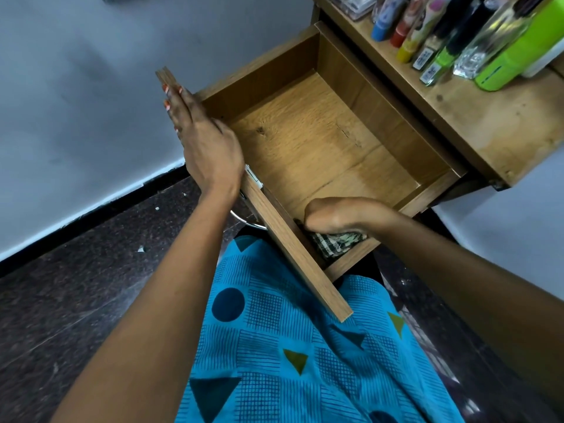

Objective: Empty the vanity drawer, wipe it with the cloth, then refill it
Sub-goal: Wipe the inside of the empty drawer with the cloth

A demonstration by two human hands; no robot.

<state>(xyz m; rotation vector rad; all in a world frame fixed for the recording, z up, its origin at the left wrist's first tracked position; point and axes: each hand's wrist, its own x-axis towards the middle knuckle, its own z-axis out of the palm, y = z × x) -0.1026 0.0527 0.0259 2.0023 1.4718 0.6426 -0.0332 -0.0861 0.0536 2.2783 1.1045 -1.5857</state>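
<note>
Vanity (pixel 494 126), top bearing a row of bottles (pixel 442 35); drawer (pixel 320 141) pulled fully out over the person's lap, its wooden floor bare; left hand (pixel 207 148) laid flat with straight fingers along the front panel (pixel 293 248); right hand (pixel 345 215) inside the near corner, resting on the cloth (pixel 338 244); its fingers hidden, so grip cannot be told.
</note>
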